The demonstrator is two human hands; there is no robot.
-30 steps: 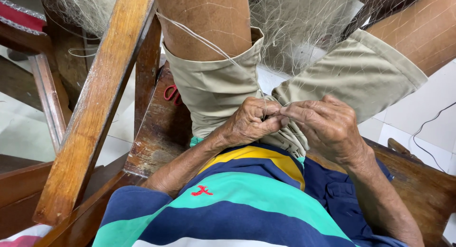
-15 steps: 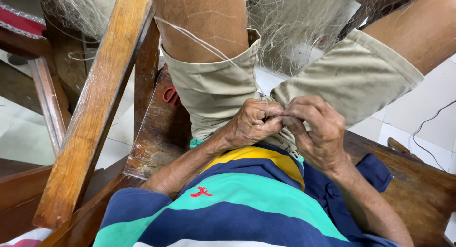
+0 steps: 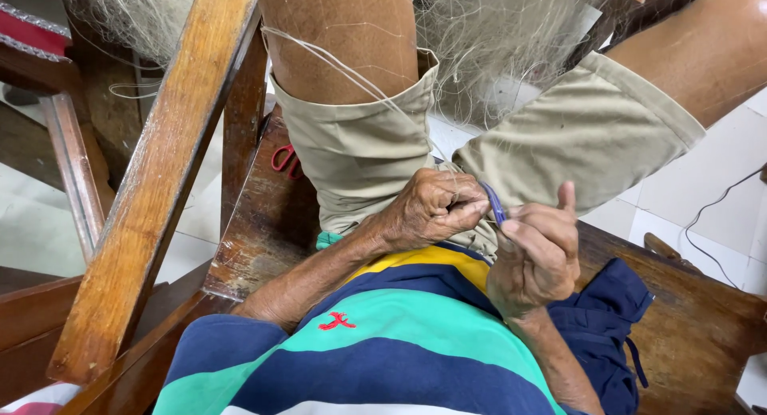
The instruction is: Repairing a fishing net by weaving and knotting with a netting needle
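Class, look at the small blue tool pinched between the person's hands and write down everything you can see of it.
The blue tool is a thin, flat, narrow strip, plastic by its look, with most of its length hidden. The short part that shows slants up and to the left. It sits in the lap between the two hands: the right hand pinches its lower end with fingertips, and the closed left hand presses against its upper end. Behind it lie beige shorts, and pale fine thread runs toward the left hand.

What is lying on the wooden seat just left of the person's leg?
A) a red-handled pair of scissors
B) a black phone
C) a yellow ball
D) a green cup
A: red loop handles of scissors show on the wooden seat, beside the khaki shorts.
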